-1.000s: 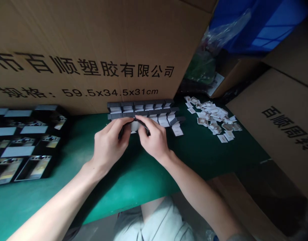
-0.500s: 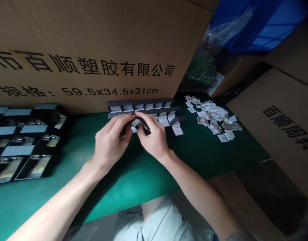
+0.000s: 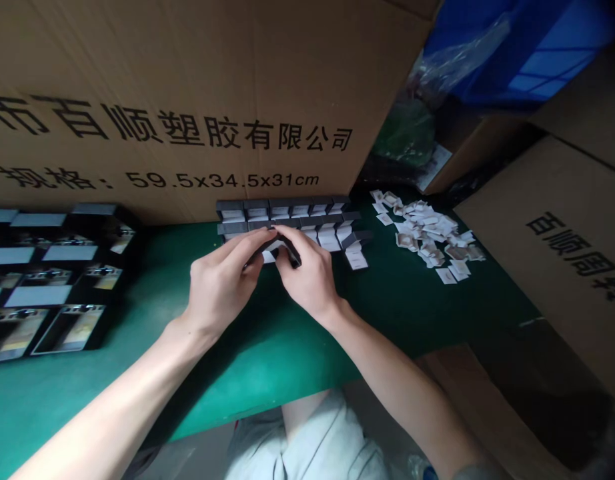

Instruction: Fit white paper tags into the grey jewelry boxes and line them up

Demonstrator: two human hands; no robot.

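Huge cardboard carton (image 3: 187,100) fills 12 o'clock, with black Chinese print and "59.5x34.5x31cm" on it, standing on a green tabletop (image 3: 112,380). Another carton (image 3: 547,233) leans in at 3 o'clock, and a blue crate (image 3: 512,47) sits up at 1 o'clock behind a clear plastic bag (image 3: 457,57).

At 9 o'clock there's a black tray (image 3: 52,280) with white labels and small gold-and-black items in its slots. Right against the big carton, two rows of small dark boxes (image 3: 287,220) with white inserts run side by side. At 2 o'clock there's a messy pile of white cards (image 3: 427,240), some with brownish middles.

Both hands are up at the front of those rows, fingers curled and pressed in toward each other. The left hand (image 3: 220,290) and right hand (image 3: 305,277) pinch a small dark box (image 3: 290,252) between them. It sits just in front of the rows, mostly hidden by fingers, so I can't make out exactly how it's angled.
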